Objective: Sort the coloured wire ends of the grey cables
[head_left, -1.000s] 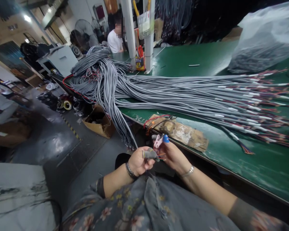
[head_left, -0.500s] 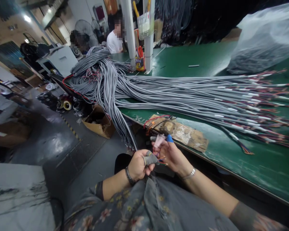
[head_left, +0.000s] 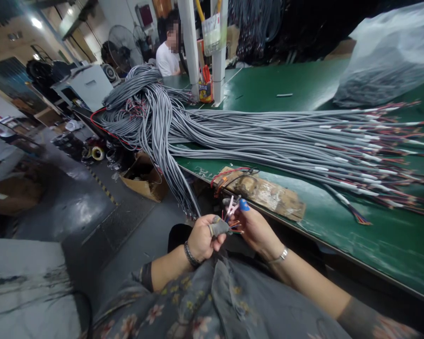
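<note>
Wires (head_left: pixel 236 228) poked out of the left hand (head_left: pixel 203 238), its grip clamped on them, just off the near edge of the worktop (head_left: pixel 265 82); the right hand (head_left: pixel 256 230) had its grip closed on a pink clip (head_left: pixel 231 206) beside them; grey cables (head_left: pixel 250 129) lay along the worktop, near a stained board (head_left: pixel 279 198).

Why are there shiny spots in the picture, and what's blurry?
Head view: pale glare on the green table and floor, probably from lamps like the bright one at upper left; head view: things at the left edge look smeared and slanted; head view: wire tips by the left hand look too soft to count.
</note>
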Available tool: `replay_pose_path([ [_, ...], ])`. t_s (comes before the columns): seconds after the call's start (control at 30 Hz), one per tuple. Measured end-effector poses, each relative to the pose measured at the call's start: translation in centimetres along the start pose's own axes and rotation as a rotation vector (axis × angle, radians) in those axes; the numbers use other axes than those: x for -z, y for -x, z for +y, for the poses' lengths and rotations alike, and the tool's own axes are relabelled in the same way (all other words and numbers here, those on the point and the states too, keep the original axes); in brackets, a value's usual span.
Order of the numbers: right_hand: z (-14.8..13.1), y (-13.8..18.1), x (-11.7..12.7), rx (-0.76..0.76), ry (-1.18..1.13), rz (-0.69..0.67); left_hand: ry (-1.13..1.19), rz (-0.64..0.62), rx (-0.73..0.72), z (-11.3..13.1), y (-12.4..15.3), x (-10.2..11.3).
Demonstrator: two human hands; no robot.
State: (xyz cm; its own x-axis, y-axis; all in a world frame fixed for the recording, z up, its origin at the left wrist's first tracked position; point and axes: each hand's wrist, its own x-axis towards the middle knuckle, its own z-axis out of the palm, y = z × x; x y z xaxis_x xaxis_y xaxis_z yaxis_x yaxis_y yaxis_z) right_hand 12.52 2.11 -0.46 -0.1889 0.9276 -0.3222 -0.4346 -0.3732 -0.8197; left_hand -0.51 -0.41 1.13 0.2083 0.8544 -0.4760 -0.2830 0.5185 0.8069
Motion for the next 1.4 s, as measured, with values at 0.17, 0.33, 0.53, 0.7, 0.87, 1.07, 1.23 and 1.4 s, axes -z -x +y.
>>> replay_pose_path([
  [0.17,0.7,-1.1,0.3,-0.053,-0.090,-0.035,0.000,-0.022,-0.009,0.1,-0.2,-0.1],
  [0.33,0.9,-1.6,0.2,-0.103,-0.192,-0.041,-0.002,-0.007,0.010,-0.1,-0.5,-0.3],
  [0.53,1.0,-1.4,0.4,-0.101,-0.204,-0.060,-0.015,0.019,0.016,-0.1,-0.5,-0.2],
  [0.7,0.4,-0.7,0.5,-0.120,-0.196,-0.114,-0.047,0.029,-0.027,-0.5,0.3,0.2],
  [0.87,0.2,-0.4,0.3,-0.038,-0.214,-0.034,-0.026,0.085,-0.107,-0.7,0.6,0.1],
  [1.07,0.3,-0.4,0.1,-0.038,-0.191,-0.047,-0.027,0.105,-0.108,-0.8,0.2,-0.5],
  [1.23,0.6,-0.8,0.4,-0.076,-0.273,-0.032,-0.018,0.122,-0.111,-0.8,0.1,-0.8],
  [1.4,1.2,-1.2,0.6,-0.067,-0.310,-0.018,-0.026,0.132,-0.101,-0.9,0.0,-1.0],
])
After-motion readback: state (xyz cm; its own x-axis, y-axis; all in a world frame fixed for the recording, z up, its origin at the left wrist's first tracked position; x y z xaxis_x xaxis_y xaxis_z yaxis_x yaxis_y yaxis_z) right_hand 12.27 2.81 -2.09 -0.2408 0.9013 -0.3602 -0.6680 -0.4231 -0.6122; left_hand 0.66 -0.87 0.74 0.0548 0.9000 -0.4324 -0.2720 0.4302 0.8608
